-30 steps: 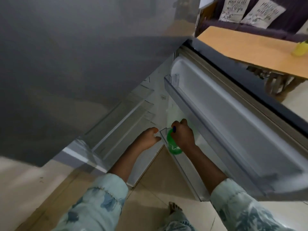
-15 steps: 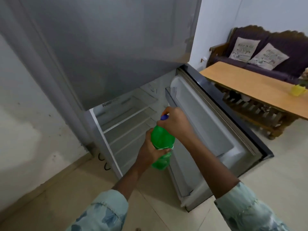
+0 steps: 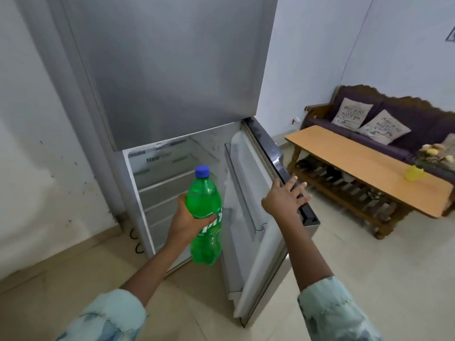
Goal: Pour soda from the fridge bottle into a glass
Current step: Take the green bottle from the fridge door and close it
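Left hand [image 3: 188, 219] grips green soda bottle [image 3: 205, 217] at mid-body, upright, blue cap [image 3: 202, 171] on, held before open lower fridge compartment [image 3: 167, 190]; right hand [image 3: 285, 196] rests flat, fingers spread, on top edge of open fridge door [image 3: 275, 153]; wooden table [image 3: 364, 163] and sofa [image 3: 394, 114] to right.

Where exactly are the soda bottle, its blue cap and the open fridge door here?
soda bottle [image 3: 202, 200]: head view, green shoulder below the neck.
blue cap [image 3: 202, 171]: head view, middle of the cap's side.
fridge door [image 3: 266, 254]: head view, white inner lining of the open door.
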